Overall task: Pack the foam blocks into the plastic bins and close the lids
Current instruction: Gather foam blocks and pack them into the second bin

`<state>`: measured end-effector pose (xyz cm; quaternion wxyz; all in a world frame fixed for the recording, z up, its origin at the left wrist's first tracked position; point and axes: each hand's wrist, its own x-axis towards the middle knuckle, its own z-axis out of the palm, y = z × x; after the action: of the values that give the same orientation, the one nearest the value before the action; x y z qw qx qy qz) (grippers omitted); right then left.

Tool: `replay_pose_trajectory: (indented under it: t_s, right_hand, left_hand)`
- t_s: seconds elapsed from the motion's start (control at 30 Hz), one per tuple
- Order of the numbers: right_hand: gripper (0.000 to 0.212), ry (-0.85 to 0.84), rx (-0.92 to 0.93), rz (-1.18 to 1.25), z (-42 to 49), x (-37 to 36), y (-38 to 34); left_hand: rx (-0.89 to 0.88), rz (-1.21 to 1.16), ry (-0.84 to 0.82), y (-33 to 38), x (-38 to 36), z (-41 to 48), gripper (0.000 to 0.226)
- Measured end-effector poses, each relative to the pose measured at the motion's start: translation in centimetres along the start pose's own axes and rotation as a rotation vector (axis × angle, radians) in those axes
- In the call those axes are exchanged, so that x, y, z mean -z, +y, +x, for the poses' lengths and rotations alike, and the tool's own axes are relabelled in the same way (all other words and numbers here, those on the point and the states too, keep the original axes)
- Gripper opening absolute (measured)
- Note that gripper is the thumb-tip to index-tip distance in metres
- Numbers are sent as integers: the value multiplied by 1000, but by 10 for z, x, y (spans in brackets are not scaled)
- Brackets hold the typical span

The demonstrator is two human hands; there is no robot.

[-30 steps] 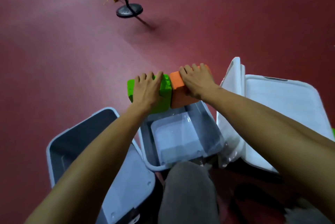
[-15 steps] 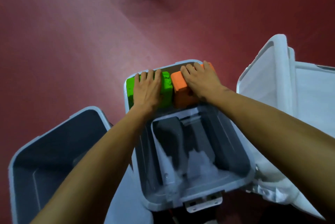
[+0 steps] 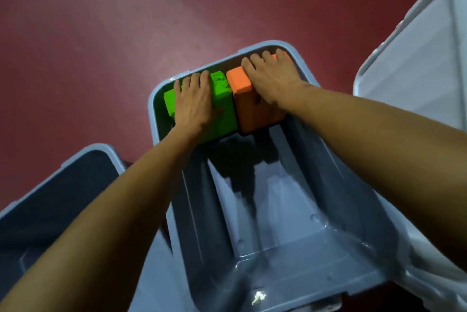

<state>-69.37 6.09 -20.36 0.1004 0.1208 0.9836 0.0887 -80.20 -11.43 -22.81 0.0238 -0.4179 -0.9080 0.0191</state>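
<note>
A green foam block (image 3: 222,107) and an orange foam block (image 3: 249,107) stand side by side inside the far end of the grey plastic bin (image 3: 353,177) in the middle. My left hand (image 3: 193,104) lies flat over the top of the green block, fingers curled over its far edge. On the orange block rests my right hand (image 3: 271,76), gripping it the same way. The near part of this bin holds nothing but a small scrap of debris (image 3: 258,297).
A second open grey bin (image 3: 75,160) stands at the lower left. White lids (image 3: 417,58) lean at the right, close to the middle bin's right wall. Dark red floor (image 3: 101,33) stretches beyond the bins.
Both hands have carried the two blocks from the bin's far rim down inside its far end. The view has moved closer and tilted down over the bin.
</note>
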Motion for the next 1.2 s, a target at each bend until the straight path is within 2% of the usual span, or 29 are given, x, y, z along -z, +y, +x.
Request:
replay_pose_trajectory:
  t_s: [0.3,0.43,0.6,0.73,1.03,1.2]
  right_hand:
    - [95,-16,-8,20,3,1,3]
    - [89,13,-27,-9,-3,-5,-6]
    - [82,1,2,-7,6,-9,-11]
    - [72,16,29,-19,11,-15,-5]
    - [80,-4,47,-14,7,-28,-15]
    - [84,6,56,45,6,-38,0]
  left_hand:
    - [-53,-72,-100,-10,-11,-9,98]
    - [-17,-106,-53,-8,-23,-20,97]
    - [-19,-97,-39,-1,-29,-16,94]
    - [-30,-44,-108,-1,-28,-8,93]
    - [12,-85,-244,-10,-35,2,96]
    - [47,-133,-190,-13,-34,-3,95]
